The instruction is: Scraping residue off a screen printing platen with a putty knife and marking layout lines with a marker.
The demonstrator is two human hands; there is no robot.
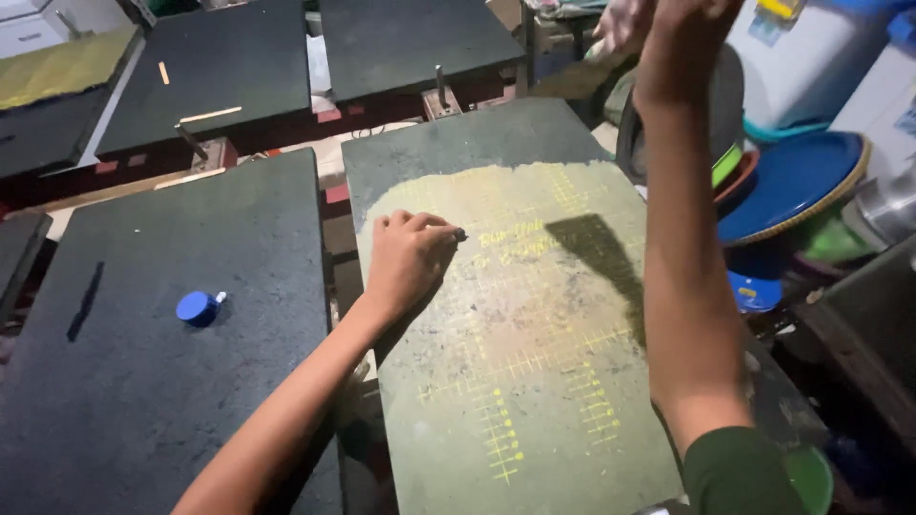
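- The left hand (408,256) rests knuckles-up on the near-centre printing board (534,401), its fingers curled tightly around a small dark object (461,234) whose tip shows just past the fingertips; what the object is cannot be told
- That board is dark green, with a worn yellowish patch and yellow ruler-like grid marks across its top; the hand sits on the left part of the patch
- The right hand (682,19) is raised high at the far right, mostly cut off by the top edge, so whether it grips anything cannot be told; its forearm casts a dark shadow (596,253) on the board
- To the left, on a neighbouring black board (143,401), a small blue cap-like object (198,307) lies well apart from the left hand
- More black boards (219,67) stand farther off
- At the right, a blue round tray (792,181) leans among stacked containers
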